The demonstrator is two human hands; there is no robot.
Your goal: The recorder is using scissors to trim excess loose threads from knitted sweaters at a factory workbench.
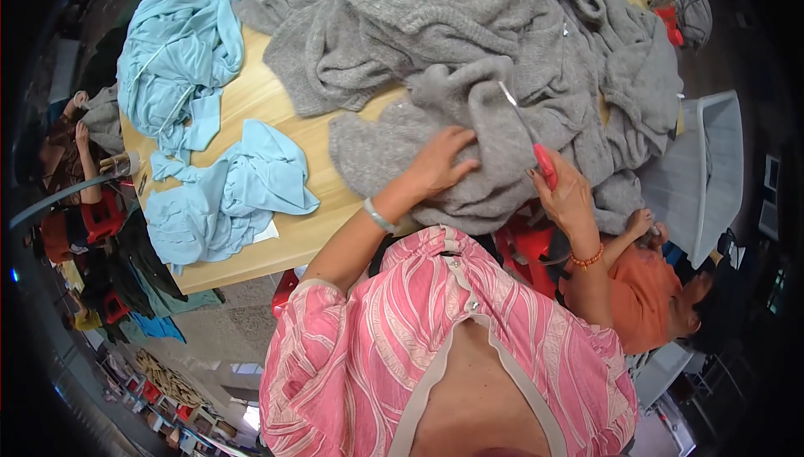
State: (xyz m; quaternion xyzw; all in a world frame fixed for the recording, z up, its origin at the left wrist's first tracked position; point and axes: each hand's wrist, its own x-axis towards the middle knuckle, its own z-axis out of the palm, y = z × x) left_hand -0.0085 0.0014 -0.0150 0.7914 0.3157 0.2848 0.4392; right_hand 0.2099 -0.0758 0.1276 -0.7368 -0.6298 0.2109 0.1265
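Observation:
A grey knitted garment (377, 147) lies in folds at the table's near edge, in front of my body. My left hand (440, 161) rests on it, fingers spread, palm down on the knit. In my right hand (565, 193) is a pair of red-handled scissors (544, 164), gripped by the handle. Its slim metal blade points up and to the left, against a raised fold of the grey knit.
More grey knitwear (419, 5) is heaped across the far side of the wooden table (251, 252). Light blue garments (180, 64) lie at the left. A grey plastic bin (712, 172) stands at the right, near a co-worker in an orange top (641, 298).

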